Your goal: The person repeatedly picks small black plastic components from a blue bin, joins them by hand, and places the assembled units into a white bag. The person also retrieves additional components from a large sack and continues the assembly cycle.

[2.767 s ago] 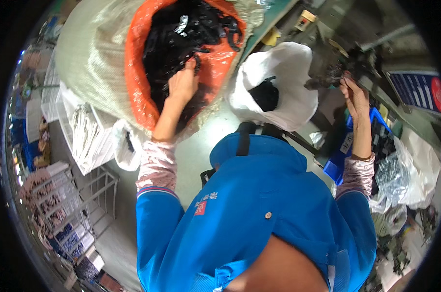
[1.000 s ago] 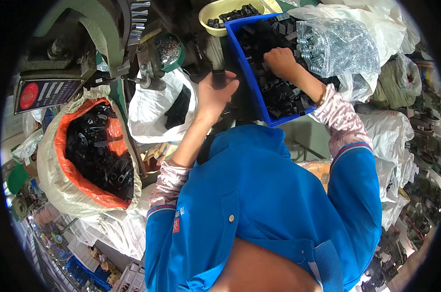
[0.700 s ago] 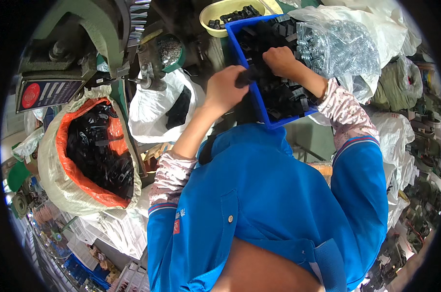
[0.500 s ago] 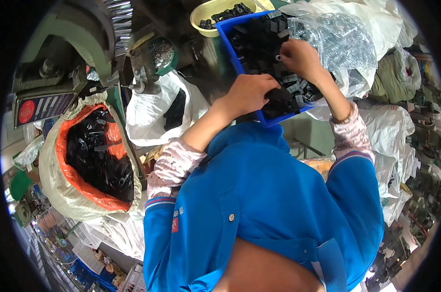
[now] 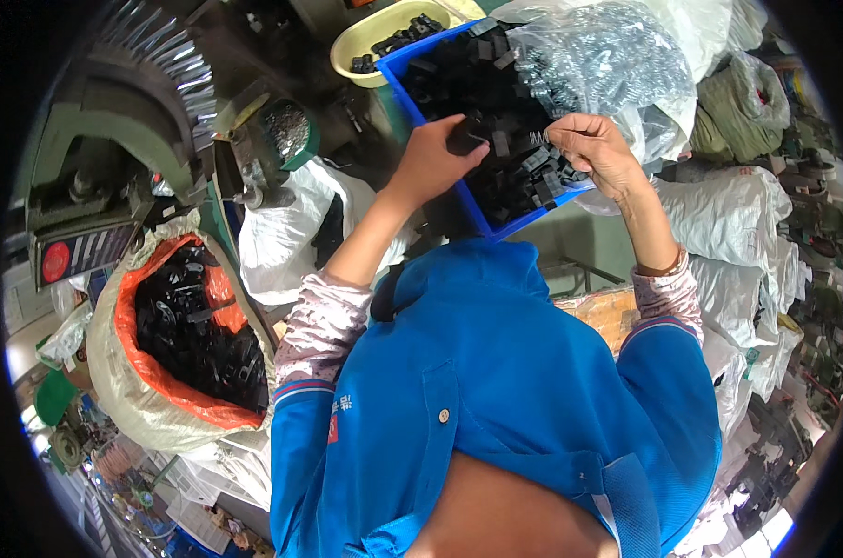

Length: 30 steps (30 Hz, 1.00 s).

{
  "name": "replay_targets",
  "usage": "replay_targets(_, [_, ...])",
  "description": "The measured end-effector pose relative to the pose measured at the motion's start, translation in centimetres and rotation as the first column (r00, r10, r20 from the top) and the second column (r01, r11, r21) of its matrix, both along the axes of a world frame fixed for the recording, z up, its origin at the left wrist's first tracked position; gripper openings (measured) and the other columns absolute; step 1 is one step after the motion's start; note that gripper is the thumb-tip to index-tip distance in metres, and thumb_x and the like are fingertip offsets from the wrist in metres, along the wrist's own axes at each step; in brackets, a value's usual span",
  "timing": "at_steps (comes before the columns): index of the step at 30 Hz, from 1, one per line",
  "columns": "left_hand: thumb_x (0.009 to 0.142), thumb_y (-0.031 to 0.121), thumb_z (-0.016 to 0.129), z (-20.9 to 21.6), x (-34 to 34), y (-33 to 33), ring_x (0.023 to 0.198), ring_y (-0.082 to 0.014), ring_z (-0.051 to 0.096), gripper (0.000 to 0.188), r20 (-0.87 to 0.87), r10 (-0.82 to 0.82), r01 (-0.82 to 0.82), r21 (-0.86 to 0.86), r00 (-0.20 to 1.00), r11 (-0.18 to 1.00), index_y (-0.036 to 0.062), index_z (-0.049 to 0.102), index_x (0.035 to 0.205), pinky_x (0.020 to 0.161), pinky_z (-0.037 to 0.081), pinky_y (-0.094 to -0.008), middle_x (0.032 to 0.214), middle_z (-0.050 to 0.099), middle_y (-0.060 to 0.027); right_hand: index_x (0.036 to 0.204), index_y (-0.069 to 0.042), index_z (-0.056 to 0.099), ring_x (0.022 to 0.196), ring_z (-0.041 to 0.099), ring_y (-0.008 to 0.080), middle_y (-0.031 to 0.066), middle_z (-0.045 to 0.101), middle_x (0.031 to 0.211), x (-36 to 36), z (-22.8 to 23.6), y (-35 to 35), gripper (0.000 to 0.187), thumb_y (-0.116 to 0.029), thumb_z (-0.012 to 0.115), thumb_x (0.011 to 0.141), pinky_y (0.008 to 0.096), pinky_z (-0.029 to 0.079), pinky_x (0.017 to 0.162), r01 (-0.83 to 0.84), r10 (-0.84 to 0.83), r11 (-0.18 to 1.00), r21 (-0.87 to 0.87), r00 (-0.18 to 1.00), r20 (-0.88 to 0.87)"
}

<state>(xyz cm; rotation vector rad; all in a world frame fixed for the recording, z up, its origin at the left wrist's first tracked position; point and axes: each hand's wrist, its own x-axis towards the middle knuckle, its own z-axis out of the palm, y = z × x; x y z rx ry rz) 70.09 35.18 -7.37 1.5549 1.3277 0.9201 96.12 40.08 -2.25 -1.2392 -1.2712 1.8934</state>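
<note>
The left hand was clamped on a small black plastic part, held just above the blue bin heaped with the same parts. The right hand had its fingertips pinched together on a small metal spring — just right of that part. The likely slip: the spring popping from so light a pinch and vanishing into the black heap directly below — hard to find there.
</note>
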Motion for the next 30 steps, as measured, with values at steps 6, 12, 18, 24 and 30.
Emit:
replay_targets(6, [0.079,0.014,0.072,0.5,-1.2,-0.5,0.083,-0.0238,0.07,0.029,0.128,0.076,-0.067,-0.07,0.989,0.995,0.0008,0.067,0.105,0.075,0.053,-0.0336,0.087,0.072,-0.014,0.094,0.0,0.072,0.058,0.046,0.0026,-0.0031,0.062,0.074,-2.0,0.1,1.1,0.01,-0.007,0.068,0.088,0.0196,0.032,0.049,-0.102,0.077,0.986,0.133,0.981,0.179])
replay_targets(12, [0.075,0.011,0.069,3.2,0.4,2.8,0.087,-0.0329,0.069,0.034,-0.552,-0.059,0.102,0.047,0.832,0.994,0.0128,0.067,0.109,0.074,0.054,-0.0412,0.089,0.07,-0.0154,0.093,0.001,0.071,0.056,0.043,0.0028,-0.0028,0.061,0.073,-1.2,-0.9,1.1,0.008,-0.005,0.067,0.089,0.0207,0.029,0.049,-0.035,0.029,0.996,0.076,0.996,0.085])
replay_targets(18, [0.073,0.006,0.068,-0.9,2.2,5.6,0.092,-0.032,0.068,0.033,-0.799,-0.283,0.441,-0.025,0.53,0.897,0.0155,0.069,0.105,0.076,0.055,-0.0439,0.095,0.071,-0.0104,0.095,0.002,0.07,0.057,0.043,0.0025,-0.0022,0.061,0.076,0.7,-1.6,-1.2,0.009,-0.005,0.067,0.09,0.0201,0.031,0.05,0.062,-0.06,0.997,0.047,0.997,-0.048])
replay_targets(24, [0.081,0.013,0.07,0.2,-1.0,4.7,0.081,-0.0238,0.069,0.03,-0.305,-0.108,0.126,0.037,0.946,0.991,0.0077,0.067,0.11,0.069,0.054,-0.0367,0.089,0.071,-0.0091,0.096,0.0,0.07,0.056,0.042,0.0028,-0.0034,0.058,0.072,1.0,-2.6,-2.5,0.01,-0.007,0.068,0.09,0.0205,0.028,0.049,0.133,-0.126,0.988,0.081,0.988,-0.087])
replay_targets(30, [0.09,0.008,0.067,2.5,-3.6,-1.3,0.085,-0.0267,0.071,0.026,0.763,0.44,0.044,-0.519,0.473,0.853,-0.0006,0.058,0.113,0.076,0.062,-0.0365,0.099,0.069,-0.0154,0.096,-0.001,0.069,0.06,0.046,0.0017,-0.004,0.06,0.073,-3.8,-0.7,-2.3,0.012,-0.012,0.07,0.09,0.019,0.033,0.053,0.018,0.003,0.988,0.154,0.991,-0.134])
